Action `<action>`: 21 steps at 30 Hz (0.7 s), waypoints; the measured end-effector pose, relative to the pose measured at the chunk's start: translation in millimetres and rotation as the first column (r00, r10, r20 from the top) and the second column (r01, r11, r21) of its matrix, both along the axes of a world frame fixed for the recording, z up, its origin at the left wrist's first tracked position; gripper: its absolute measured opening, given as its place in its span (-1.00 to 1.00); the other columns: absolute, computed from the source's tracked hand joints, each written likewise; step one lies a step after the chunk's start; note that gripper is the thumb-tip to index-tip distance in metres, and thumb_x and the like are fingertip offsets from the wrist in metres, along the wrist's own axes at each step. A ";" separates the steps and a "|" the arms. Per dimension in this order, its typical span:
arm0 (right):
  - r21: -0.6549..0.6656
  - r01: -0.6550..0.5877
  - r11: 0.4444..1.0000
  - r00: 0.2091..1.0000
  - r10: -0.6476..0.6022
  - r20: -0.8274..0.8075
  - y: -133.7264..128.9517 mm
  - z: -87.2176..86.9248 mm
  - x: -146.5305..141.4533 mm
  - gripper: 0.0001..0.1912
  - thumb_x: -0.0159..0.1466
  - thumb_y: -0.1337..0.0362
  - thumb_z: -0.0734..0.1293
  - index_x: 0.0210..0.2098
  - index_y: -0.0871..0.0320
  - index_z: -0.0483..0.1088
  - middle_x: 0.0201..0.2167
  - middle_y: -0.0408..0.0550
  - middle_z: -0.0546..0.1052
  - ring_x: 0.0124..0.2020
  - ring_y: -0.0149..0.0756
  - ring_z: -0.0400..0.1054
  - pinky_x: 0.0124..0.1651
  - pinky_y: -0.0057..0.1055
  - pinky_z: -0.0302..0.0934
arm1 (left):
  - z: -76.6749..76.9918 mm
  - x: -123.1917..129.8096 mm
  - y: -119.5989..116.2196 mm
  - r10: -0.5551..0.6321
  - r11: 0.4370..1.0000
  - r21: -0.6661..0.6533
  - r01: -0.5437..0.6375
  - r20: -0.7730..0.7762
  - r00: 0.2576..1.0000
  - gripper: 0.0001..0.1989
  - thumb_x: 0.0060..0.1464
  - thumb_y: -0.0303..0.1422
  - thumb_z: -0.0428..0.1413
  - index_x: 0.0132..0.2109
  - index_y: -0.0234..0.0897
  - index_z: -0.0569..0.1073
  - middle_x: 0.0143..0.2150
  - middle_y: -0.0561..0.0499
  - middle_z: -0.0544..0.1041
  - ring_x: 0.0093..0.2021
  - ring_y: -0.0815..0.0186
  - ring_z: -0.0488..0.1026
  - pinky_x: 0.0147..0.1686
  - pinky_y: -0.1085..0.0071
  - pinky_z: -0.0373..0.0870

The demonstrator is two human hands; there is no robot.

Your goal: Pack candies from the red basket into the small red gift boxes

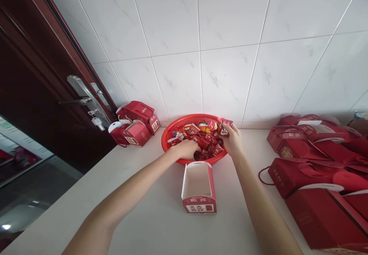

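Wrapped packets [204, 127], mostly red, lie in the red basket, and from that basket we place everything else. Behind it, a wall of pale, grey-veined tiles [227, 25] takes up most of our view. Well off to its left we see a dark reddish-brown door [43, 71] with a silver handle plate [82, 90]. Beneath the basket, the white worktop [135, 182] spreads towards us and out to both sides.

To the right of the basket, well apart from it, we have a crowded group of red boxes [330, 216], some leaning over or overlapping others, with a thin cord loop [259, 176] sticking out on the side nearer the basket. To its left, near the wall, we see a smaller cluster of red boxes [140, 132] with pale printed panels.

The red basket [198, 116] itself is shallow, with a perforated wall. Just on our side of it, an open-topped box [201, 200] stands upright, its pale inside showing and its printed end facing us.

Our left hand [188, 149] reaches over the basket's near left part, fingers curled down among the packets; we cannot tell whether it grips one. Our right hand [232, 138], at the basket's right rim, is closed narrow on a single dark red packet [225, 127], pinched between thumb and fingers. Smallest of all, keys [98, 124] hang at the door's lock, left of the basket.
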State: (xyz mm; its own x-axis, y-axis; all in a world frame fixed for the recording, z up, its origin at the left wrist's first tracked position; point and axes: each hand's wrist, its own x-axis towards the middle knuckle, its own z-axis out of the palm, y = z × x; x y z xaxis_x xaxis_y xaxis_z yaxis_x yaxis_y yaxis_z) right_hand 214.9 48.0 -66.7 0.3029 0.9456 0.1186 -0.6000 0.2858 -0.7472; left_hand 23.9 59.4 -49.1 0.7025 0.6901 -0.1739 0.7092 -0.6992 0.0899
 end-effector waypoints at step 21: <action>-0.005 -0.004 1.000 1.000 0.004 0.018 0.9 -0.6 0.4 -0.73 -0.06 0.16 0.56 -0.44 0.08 0.47 -0.47 -0.20 0.55 -0.41 -0.27 0.40 -0.38 -0.34 0.21 | -4.4 5.2 16.0 0.239 0.961 -0.232 -0.153 0.409 0.881 -0.64 0.21 -0.25 -0.06 -0.50 -0.23 0.44 -0.42 0.00 0.60 -0.36 0.22 0.50 -0.32 0.38 0.35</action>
State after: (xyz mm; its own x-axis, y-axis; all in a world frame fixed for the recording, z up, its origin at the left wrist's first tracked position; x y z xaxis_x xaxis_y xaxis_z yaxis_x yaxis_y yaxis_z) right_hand 215.3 48.8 -67.3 0.2968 0.9475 0.1190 -0.5875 0.2794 -0.7595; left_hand 29.1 75.3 -53.5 0.5913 0.8060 -0.0259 0.6910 -0.4899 0.5315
